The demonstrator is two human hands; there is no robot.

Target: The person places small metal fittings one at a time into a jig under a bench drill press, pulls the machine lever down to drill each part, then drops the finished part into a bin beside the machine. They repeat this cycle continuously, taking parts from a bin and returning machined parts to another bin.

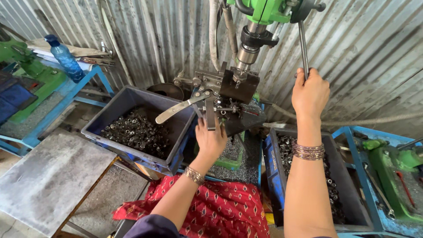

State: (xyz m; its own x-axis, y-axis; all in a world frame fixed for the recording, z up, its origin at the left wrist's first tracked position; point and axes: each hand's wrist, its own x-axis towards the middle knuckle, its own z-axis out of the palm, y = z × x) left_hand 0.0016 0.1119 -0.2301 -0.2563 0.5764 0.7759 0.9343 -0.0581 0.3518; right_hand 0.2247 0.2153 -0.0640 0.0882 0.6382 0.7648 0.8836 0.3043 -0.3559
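A green drill press stands ahead, its spindle lowered toward a dark metal fixture. My right hand is closed around the press's long feed lever. My left hand reaches up under the fixture and grips a short clamp lever; a longer flat silver handle sticks out to the left. Bangles are on both wrists.
A grey bin of small metal rings sits left of the press; another bin with similar parts is on the right. A blue bottle stands on a blue stand at far left. A grey board lies lower left. Corrugated metal wall behind.
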